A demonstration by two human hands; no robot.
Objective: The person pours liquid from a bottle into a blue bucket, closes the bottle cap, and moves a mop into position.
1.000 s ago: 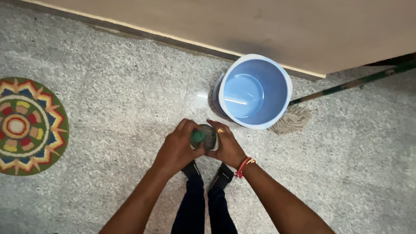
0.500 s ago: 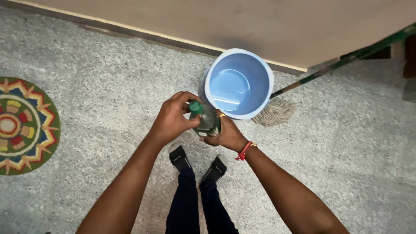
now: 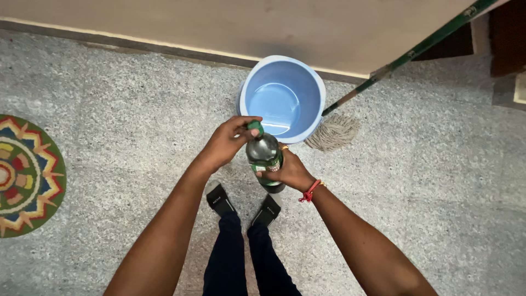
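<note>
While gripped round its body by the right hand [image 3: 287, 171], dark glass bottle [image 3: 264, 155] with green cap [image 3: 253, 127] still on, pinched by left hand [image 3: 224, 143], pale-blue plastic bucket [image 3: 315, 87] holding only water.

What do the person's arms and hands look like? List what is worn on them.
Both arms are bare, with no sleeves in view. The right hand has a red thread bracelet with a small gold-coloured part at the wrist, and a gold-coloured ring on one finger. The left hand wears nothing visible.

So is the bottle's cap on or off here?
On: the green cap sits on the bottle, pinched by the left hand while the right hand grips the body.
</note>
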